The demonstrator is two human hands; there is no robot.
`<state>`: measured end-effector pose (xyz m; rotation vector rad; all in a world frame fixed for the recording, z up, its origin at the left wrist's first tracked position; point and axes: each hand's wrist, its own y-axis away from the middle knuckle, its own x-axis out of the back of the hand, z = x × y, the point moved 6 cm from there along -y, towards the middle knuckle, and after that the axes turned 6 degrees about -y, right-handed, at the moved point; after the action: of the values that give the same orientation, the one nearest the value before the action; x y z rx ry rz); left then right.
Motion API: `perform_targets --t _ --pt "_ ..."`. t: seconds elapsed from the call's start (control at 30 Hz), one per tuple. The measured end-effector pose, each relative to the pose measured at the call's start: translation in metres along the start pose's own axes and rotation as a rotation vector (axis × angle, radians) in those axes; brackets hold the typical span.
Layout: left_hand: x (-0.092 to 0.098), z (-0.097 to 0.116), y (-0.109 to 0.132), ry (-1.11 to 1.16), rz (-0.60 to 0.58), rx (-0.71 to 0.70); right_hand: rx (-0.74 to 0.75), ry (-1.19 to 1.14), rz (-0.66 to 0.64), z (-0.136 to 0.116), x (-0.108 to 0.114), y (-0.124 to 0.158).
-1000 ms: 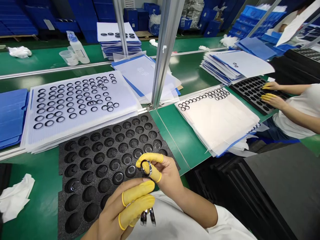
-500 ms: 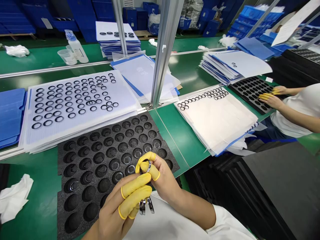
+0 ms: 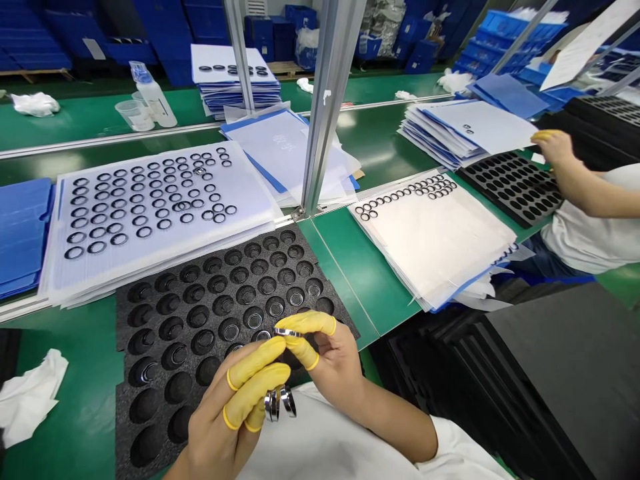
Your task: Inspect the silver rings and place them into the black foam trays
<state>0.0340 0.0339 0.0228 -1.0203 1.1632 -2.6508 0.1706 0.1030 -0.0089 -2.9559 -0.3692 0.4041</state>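
1. A polished silver ring sits pinched between the yellow-cotted thumb and forefinger of your right-hand grip, almost edge-on to you, its band catching the light. It lies just beside the forefinger tip of your left-hand grip.
2. A pair of silver rings hangs side by side under your left fingers, tilted, and the fingers hide where they are held.
3. Below your hands lies a black foam tray with round pockets. Seated rings show in several pockets, lying flat.
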Motion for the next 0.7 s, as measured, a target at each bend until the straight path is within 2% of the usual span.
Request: perform_targets --t 0.1,0.17,0.33,0.43,0.57,0.7 --pt "0.000 0.000 -0.001 -0.007 -0.004 -0.011 0.177 0.100 -0.052 -0.012 0.002 -0.001" --pt "0.001 0.000 -0.002 -0.006 -0.003 -0.013 0.242 0.154 -0.064 -0.017 0.003 -0.001" --pt "-0.001 0.001 -0.001 0.009 -0.017 -0.013 0.224 0.174 -0.058 -0.016 0.003 -0.002" --pt "0.000 0.002 -0.001 0.025 -0.016 -0.021 0.126 0.117 -0.033 -0.011 0.003 -0.002" --pt "0.001 -0.003 -0.002 0.032 0.004 0.025 -0.109 -0.012 0.054 0.003 0.008 -0.003" --pt "0.000 -0.019 0.000 -0.031 0.061 0.155 -0.373 -0.257 -0.026 0.021 0.000 -0.004"
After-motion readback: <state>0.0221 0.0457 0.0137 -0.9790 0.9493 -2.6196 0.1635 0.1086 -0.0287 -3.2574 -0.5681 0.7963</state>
